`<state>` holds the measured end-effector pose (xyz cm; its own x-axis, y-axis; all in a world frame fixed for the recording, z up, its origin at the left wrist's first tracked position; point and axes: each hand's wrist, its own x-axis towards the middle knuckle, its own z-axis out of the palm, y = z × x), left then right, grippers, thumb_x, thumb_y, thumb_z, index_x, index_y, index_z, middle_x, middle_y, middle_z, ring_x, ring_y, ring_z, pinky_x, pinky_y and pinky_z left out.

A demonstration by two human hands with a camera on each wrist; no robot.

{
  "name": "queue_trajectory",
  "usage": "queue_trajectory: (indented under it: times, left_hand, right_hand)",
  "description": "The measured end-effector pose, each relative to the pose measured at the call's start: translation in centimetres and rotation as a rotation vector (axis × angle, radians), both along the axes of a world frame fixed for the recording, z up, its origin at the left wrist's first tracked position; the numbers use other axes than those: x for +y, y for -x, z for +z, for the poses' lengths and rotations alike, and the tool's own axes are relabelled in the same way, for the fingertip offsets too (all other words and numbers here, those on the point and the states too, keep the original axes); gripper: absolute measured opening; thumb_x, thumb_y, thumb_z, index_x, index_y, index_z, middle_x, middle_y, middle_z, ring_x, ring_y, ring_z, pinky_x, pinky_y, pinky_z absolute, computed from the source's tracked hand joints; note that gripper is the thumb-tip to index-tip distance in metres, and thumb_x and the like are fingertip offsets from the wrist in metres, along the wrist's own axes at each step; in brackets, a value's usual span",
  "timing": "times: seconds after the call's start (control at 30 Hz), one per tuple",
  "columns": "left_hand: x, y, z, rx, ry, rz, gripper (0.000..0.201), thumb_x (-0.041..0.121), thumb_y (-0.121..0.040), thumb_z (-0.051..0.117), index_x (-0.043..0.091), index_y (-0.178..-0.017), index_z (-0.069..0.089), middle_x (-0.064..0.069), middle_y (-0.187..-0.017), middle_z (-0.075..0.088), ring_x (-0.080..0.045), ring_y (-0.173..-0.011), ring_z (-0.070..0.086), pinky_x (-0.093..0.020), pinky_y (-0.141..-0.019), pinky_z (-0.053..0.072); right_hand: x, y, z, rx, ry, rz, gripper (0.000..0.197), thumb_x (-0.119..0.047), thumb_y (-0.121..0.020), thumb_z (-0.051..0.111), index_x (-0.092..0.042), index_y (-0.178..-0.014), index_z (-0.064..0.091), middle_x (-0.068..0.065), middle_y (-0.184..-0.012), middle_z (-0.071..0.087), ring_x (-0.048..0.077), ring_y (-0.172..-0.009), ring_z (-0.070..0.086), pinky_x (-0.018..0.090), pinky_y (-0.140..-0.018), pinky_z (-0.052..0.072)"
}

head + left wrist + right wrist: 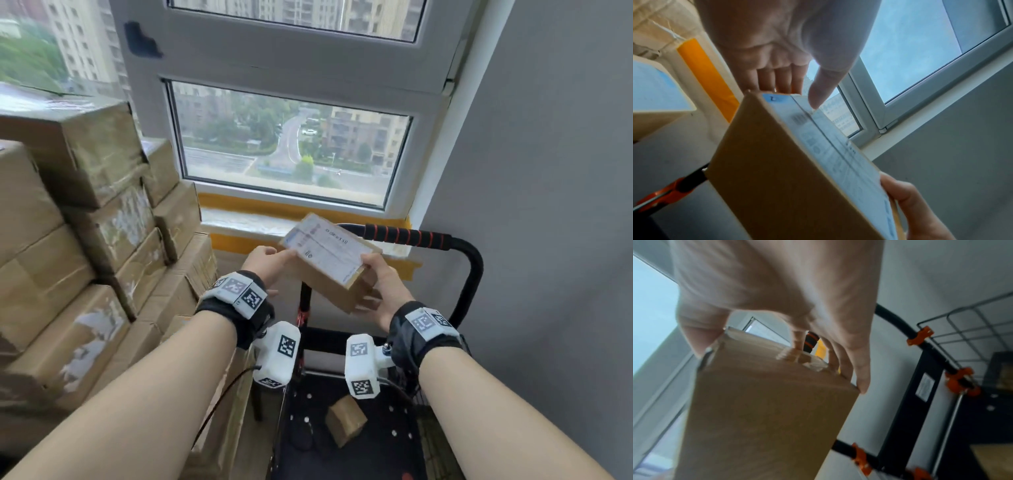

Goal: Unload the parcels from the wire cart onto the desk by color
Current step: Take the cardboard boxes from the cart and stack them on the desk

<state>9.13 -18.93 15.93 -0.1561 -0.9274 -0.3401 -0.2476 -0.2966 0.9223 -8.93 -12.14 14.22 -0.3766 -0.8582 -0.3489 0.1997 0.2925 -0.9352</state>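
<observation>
Your right hand (376, 291) and left hand (270, 267) pinch opposite ends of the brown parcel (330, 263). Its long axis runs between them. The box stack (85, 240) lies leftward, nearer your left hand.

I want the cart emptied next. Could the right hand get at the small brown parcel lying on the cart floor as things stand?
Probably not yet: the right hand grips the labelled box together with the left hand. The way down to the small parcel looks open once that box is put down.

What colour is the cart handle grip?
Black with red rings; head view shows it best.
</observation>
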Motion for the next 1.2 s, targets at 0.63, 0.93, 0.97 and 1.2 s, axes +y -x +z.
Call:
queue_trajectory:
  times: [0.63, 0.93, 0.97, 1.2]
  left_hand:
    - [-7.2, -8.0, -1.1, -0.405, 0.019, 0.014, 0.034, 0.005, -0.091, 0.050, -0.002, -0.124, 0.054, -0.021, -0.125, 0.058, -0.036, -0.113, 0.059, -0.042, -0.089, 0.053]
    - [-7.9, -9.0, -3.4, -0.600, -0.123, 0.003, 0.033, 0.006, -0.091, 0.049, -0.002, -0.123, 0.049, -0.021, -0.119, 0.058, -0.035, -0.108, 0.058, -0.044, -0.094, 0.051]
    - [-7.8, -9.0, -3.4, -0.598, -0.133, 0.009, 0.032, 0.006, -0.091, 0.049, -0.001, -0.122, 0.049, -0.020, -0.118, 0.058, -0.034, -0.107, 0.059, -0.044, -0.093, 0.051]
    - [-8.1, -9.5, -3.2, -0.712, 0.002, -0.090, 0.034, 0.005, -0.091, 0.048, 0.002, -0.124, 0.051, -0.016, -0.123, 0.055, -0.031, -0.112, 0.053, -0.035, -0.090, 0.046]
  right_hand:
    - [-9.5, -10.6, -3.2, 0.011, -0.153, 0.380, 0.050, -0.056, -0.083, 0.059, -0.015, -0.112, 0.059, 0.012, -0.108, 0.066, 0.025, -0.101, 0.063, 0.035, -0.093, 0.050]
    - [-10.5, -11.1, -4.9, 0.050, -0.235, 0.389, 0.045, -0.046, -0.088, 0.059, -0.007, -0.111, 0.061, 0.017, -0.104, 0.068, 0.026, -0.090, 0.070, 0.036, -0.082, 0.058]
    - [-10.7, -11.1, -5.1, 0.072, -0.236, 0.386, 0.045, -0.045, -0.088, 0.059, -0.008, -0.114, 0.060, 0.016, -0.106, 0.067, 0.025, -0.090, 0.069, 0.035, -0.082, 0.057]
    - [-11.2, -11.6, -7.8, 0.047, -0.369, 0.410, 0.063, -0.055, -0.088, 0.052, -0.018, -0.139, 0.042, 0.015, -0.138, 0.043, 0.034, -0.116, 0.050, 0.040, -0.081, 0.051]
